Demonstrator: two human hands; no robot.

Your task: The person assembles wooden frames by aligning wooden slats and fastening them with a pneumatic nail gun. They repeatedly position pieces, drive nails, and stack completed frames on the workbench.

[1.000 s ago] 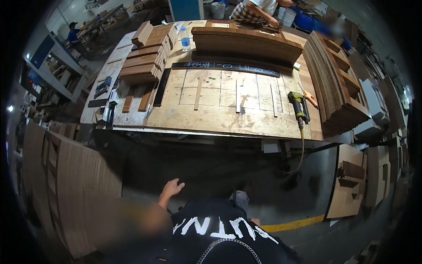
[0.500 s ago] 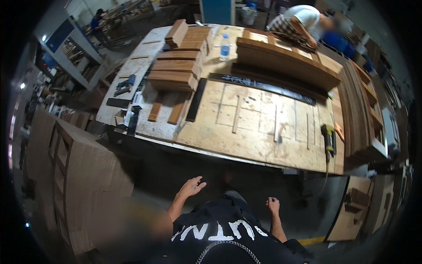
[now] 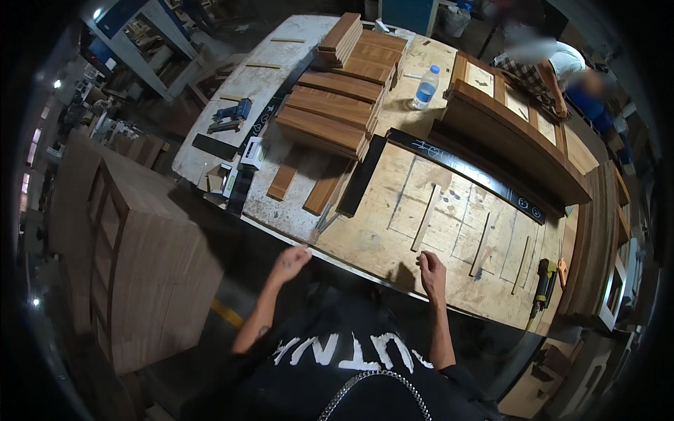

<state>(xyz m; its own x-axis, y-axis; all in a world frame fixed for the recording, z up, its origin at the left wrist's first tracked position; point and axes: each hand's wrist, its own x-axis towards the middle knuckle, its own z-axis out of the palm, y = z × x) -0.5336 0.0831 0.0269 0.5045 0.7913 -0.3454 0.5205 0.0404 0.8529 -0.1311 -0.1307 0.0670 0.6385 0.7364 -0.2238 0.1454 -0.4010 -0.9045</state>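
My left hand [image 3: 291,264] is at the near edge of the wooden worktable [image 3: 365,242], its fingers stretched forward and nothing seen in it. Over the front of the tabletop, my right hand [image 3: 432,271] hangs with loosely bent fingers, holding nothing that I can see. The nearest thing to it is a thin wood strip [image 3: 426,217], lying on pencilled lines. Further right lie a second thin strip [image 3: 481,243] and a third thin strip [image 3: 521,264]. Beyond my left hand, two short brown boards [image 3: 283,181] [image 3: 324,191] lie beside a black bar [image 3: 363,175].
Stacked brown boards [image 3: 326,116] and a water bottle [image 3: 426,88] stand further back. A long brown wooden frame [image 3: 512,144] lies at the far right, near another person [image 3: 562,63]. A power drill [image 3: 544,284] rests at the right edge; a blue nail gun [image 3: 232,116] lies left. Stacked panels [image 3: 154,281] stand left.
Both my hands have risen and moved forward from in front of my body to the table's near edge. The view has come closer to the table and turned.
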